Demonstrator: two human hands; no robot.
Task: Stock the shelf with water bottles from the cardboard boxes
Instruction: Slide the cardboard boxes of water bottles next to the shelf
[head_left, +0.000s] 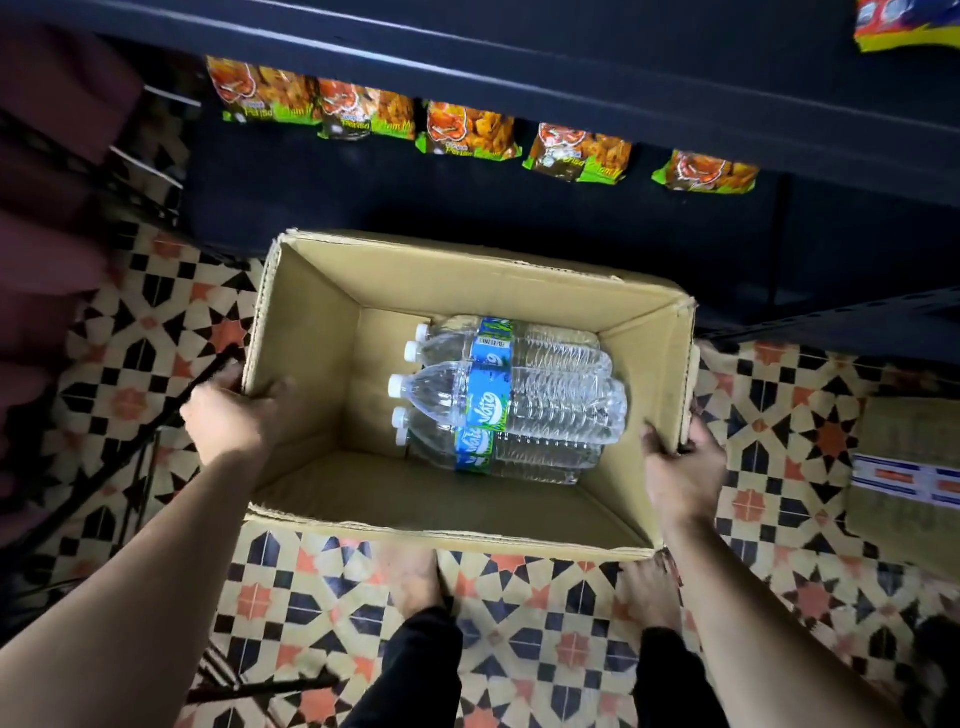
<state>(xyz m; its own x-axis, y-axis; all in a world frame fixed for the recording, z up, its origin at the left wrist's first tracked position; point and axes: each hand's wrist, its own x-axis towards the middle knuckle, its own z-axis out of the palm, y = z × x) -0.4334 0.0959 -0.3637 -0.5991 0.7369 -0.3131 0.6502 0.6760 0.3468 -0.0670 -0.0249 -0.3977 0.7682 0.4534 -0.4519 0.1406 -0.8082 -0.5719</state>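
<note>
Box rim gripped by both hands.

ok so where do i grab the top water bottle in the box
Grip the top bottle around its ribbed body just right of the blue label, coming straight down from above. It lies on its side atop the others, cap pointing left, and the open cardboard box leaves room overhead.

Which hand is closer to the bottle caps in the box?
Left. The left hand grips the box wall on the side the white caps face; the right hand holds the opposite wall, past the bottles' bases.
</note>
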